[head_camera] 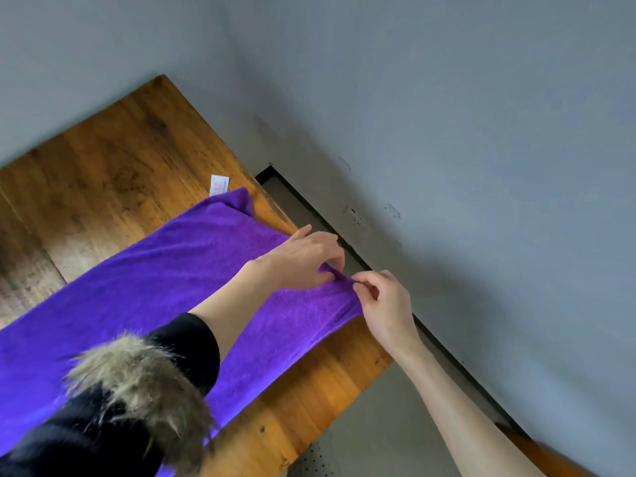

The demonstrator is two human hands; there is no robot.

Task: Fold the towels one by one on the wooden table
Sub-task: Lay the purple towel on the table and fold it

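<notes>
A purple towel (165, 280) lies spread along the wooden table (103, 160), reaching from the lower left to the table's right edge. A white label (219, 185) sticks out at its far corner. My left hand (303, 259) pinches the towel's edge at the right end, where the cloth bunches up. My right hand (382, 301) pinches the same edge just beside it, near the corner that hangs over the table's side. The two hands almost touch.
A grey wall (447, 132) runs close along the table's right side, with a narrow gap and grey floor (375, 418) below. A fur-trimmed dark hood (130, 390) covers part of the towel at the lower left. Bare wood lies to the far left.
</notes>
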